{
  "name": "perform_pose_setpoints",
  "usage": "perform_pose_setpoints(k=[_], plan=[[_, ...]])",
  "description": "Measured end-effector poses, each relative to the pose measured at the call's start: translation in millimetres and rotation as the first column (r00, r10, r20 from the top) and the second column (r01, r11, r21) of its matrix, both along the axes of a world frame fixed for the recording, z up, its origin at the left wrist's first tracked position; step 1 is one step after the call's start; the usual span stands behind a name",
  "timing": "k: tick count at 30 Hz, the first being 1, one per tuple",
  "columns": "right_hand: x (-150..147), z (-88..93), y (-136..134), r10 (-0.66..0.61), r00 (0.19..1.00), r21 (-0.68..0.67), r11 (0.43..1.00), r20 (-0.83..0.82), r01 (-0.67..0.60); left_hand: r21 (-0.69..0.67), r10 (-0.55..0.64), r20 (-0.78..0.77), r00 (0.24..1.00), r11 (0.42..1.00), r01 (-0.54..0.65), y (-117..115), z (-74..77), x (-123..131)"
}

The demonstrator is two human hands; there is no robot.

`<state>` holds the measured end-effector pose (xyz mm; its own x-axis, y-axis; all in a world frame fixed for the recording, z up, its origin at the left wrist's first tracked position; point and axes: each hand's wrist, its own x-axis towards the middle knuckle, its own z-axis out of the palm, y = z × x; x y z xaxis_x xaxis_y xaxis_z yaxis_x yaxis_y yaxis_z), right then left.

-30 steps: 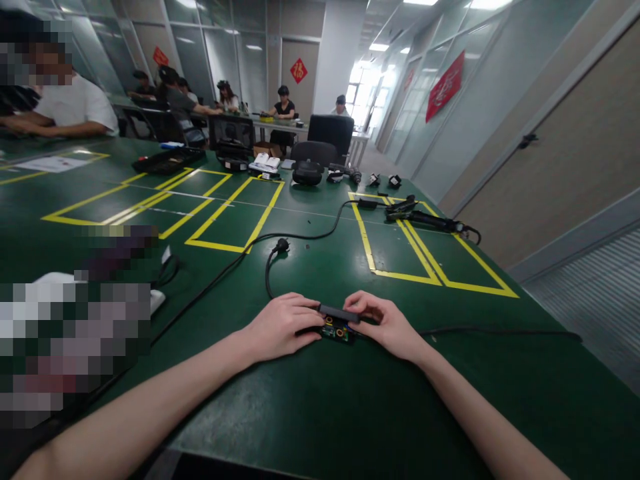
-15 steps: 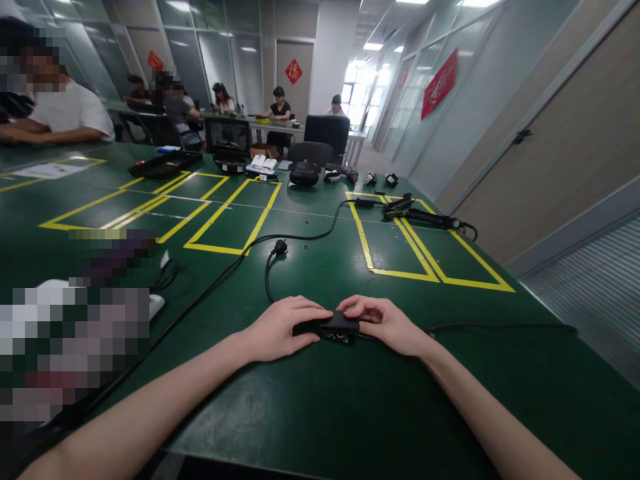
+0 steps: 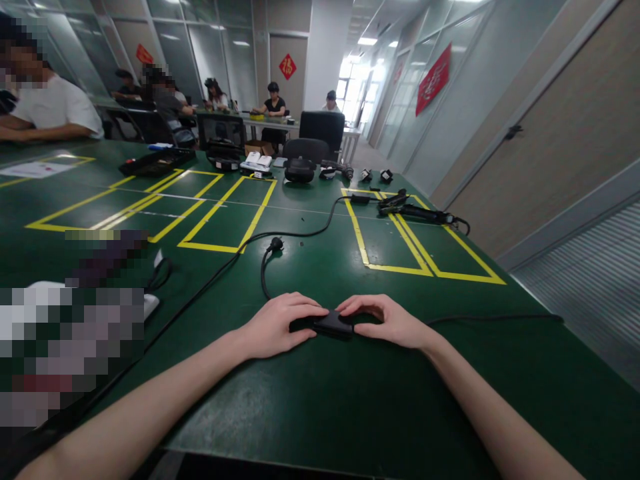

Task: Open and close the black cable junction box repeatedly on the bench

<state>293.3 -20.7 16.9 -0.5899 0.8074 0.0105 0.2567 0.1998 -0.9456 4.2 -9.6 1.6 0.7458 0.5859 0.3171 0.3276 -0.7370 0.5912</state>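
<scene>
A small black power adapter box [image 3: 330, 325] lies on the green table [image 3: 320, 400] between my two hands. My left hand [image 3: 277, 325] grips its left end, fingers curled over the top. Gripping the right end is my right hand [image 3: 387, 320], thumb and fingers pressed on the cover. The cover sits closed, so no circuit board shows. One black cable [image 3: 493, 319] runs right from the box. A second black cable with a plug [image 3: 275, 245] loops away behind my left hand.
Yellow taped rectangles [image 3: 227, 217] mark the table. At the far end sit a headset [image 3: 299, 170], black tools with cables [image 3: 415, 212], a black tray [image 3: 155, 161] and small boxes. A blurred patch [image 3: 70, 333] covers things at my left. Several people sit at tables beyond.
A second ago the black cover was raised and a circuit board with coloured parts showed beneath. The cover has come down over it and both hands now press it closed.
</scene>
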Motion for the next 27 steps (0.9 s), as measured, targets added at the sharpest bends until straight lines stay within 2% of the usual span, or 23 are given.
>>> perform_pose_setpoints(k=[8, 17, 19, 22, 27], plan=[[-9, 0.3, -5, -0.067, 0.995, 0.15, 0.987, 0.069, 0.056, -0.019, -0.003, -0.026, 1.0, 1.0, 0.002, 1, 1.0, 1], [-9, 7.7, -7, -0.056, 0.982, 0.145, 0.989, 0.179, 0.03, -0.005, -0.008, -0.055, 0.998, 1.0, 0.008, 3, -4.4, 1], [-11, 6.7, -8, -0.047, 0.978, 0.178, 0.984, 0.204, 0.01, 0.01, -0.011, -0.061, 0.998, 1.0, 0.012, 1, -3.4, 1], [-15, 2.3, -11, -0.059, 0.962, 0.297, 0.955, 0.265, -0.024, 0.03, 0.002, -0.08, 0.997, 1.0, 0.001, -2, 0.7, 2], [-22, -6.6, -14, -0.102, 0.946, 0.529, 0.845, 0.307, -0.081, 0.107, 0.063, -0.116, 0.991, 0.993, -0.05, -4, 4.3, 5]])
